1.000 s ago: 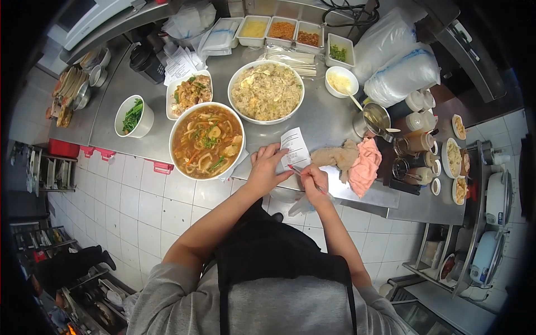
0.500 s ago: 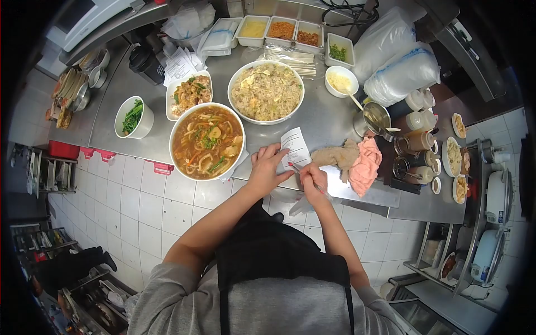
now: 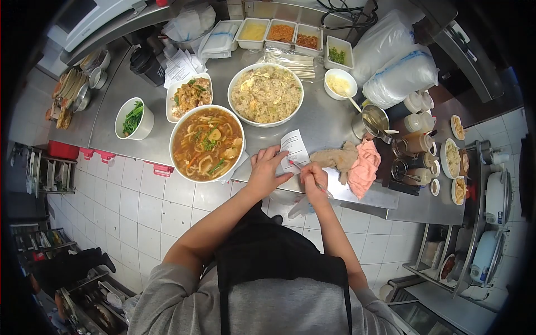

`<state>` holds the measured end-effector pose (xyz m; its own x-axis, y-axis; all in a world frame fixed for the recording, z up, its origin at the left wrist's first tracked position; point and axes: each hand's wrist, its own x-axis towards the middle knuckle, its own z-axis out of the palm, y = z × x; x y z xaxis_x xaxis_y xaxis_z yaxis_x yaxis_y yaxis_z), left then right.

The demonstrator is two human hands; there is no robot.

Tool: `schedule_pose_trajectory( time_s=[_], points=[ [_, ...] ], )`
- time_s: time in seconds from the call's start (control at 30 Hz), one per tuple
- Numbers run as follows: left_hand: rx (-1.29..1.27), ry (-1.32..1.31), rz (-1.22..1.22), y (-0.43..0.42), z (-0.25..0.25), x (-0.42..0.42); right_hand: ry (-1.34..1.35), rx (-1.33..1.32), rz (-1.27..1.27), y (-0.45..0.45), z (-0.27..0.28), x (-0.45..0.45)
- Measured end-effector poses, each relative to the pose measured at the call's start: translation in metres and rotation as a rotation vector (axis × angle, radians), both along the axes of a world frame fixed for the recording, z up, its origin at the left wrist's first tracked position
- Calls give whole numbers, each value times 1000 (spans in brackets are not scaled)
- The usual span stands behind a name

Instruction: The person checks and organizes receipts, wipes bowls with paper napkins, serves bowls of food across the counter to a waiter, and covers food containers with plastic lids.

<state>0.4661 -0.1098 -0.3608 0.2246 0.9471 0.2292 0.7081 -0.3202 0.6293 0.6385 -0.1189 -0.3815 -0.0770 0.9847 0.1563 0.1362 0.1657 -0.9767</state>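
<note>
A white printed receipt (image 3: 295, 146) lies at the front edge of the steel counter. My left hand (image 3: 267, 172) rests with its fingers apart on the receipt's left side, pressing it flat. In my right hand (image 3: 314, 177) is a pen (image 3: 296, 164) with a red tip, pointed at the receipt's lower part. Left of my left hand stands a large white bowl of noodle soup (image 3: 207, 143). Behind the receipt is a big bowl of fried rice (image 3: 266, 95). A brown cloth (image 3: 337, 158) and a pink cloth (image 3: 364, 169) lie right of my right hand.
A cup of greens (image 3: 134, 118) and a dish of meat (image 3: 190, 96) stand to the left. Topping tubs (image 3: 281, 32) line the back. A metal pot (image 3: 373, 121), sauce bottles (image 3: 416, 141) and wrapped plastic containers (image 3: 401, 76) are right. A person's dark-clothed leg shows lower left.
The pen tip has moved slightly up the receipt with my right hand. My left hand stays in place on the paper.
</note>
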Motion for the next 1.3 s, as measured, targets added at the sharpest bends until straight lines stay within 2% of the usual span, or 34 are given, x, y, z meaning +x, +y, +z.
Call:
schedule_pose_trajectory(
  time_s=[0.13,0.27,0.3,0.33,0.43,0.47,0.5,0.53,0.57,0.67,0.73,0.77,0.83,0.97,1.0,1.07,1.13,1.3],
  points=[
    [13,-3,6,0,-3,0,-113,97,48,2,13,-7],
    [14,-5,8,0,-4,0,-97,182,-166,10,0,5],
    [20,-2,8,0,-3,0,9,128,-181,9,9,9],
    [-5,-21,14,-1,-4,-1,-6,34,-185,9,4,16],
    [-24,-58,45,0,-9,2,-169,220,-181,20,2,28],
    [-30,-256,-34,8,-21,2,-234,293,-180,29,3,33],
    [-21,-435,-114,16,2,8,-341,344,-184,40,0,43],
    [-42,-500,-121,20,31,15,-362,407,-200,48,12,48],
    [-65,-880,-198,33,47,28,-383,451,-209,52,25,51],
    [112,-738,-176,69,162,33,-403,451,-192,60,31,57],
    [432,-577,-236,105,238,31,-438,493,-195,61,28,57],
    [703,-470,-271,115,287,33,-458,504,-191,59,25,56],
    [946,-437,-358,143,367,36,-434,498,-222,57,28,57],
    [1023,-640,-399,192,491,47,-393,444,-226,56,27,57],
    [979,-738,-415,205,511,51,-379,441,-231,56,28,58],
    [905,-774,-372,227,535,55,-350,429,-240,55,27,57],
    [757,-767,-310,244,544,58,-345,420,-240,55,24,57],
    [666,-736,-196,256,549,65,-345,450,-242,59,19,60]
  ],
)
